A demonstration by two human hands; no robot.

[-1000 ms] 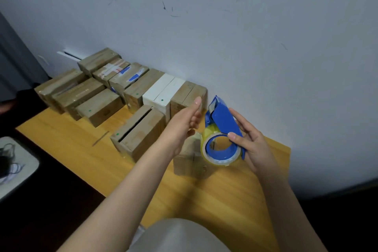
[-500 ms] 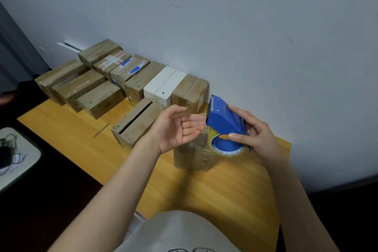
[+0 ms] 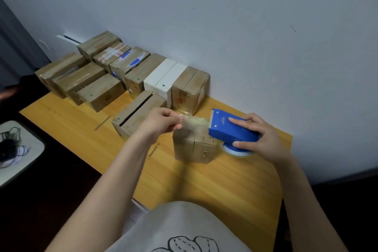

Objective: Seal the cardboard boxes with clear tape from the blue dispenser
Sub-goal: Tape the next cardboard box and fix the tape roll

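Two bare hands were held over a small brown cardboard box (image 3: 194,148): the end of a clear tape strip (image 3: 195,124) was pinched by the left hand (image 3: 163,121), and the blue plastic tape dispenser (image 3: 225,129) was gripped by the right hand (image 3: 258,139). The strip was stretched between them just above the box, which was set on a yellow wooden table (image 3: 225,182). Rows of taped cardboard boxes (image 3: 100,92) were lined along the wall (image 3: 245,47) behind.
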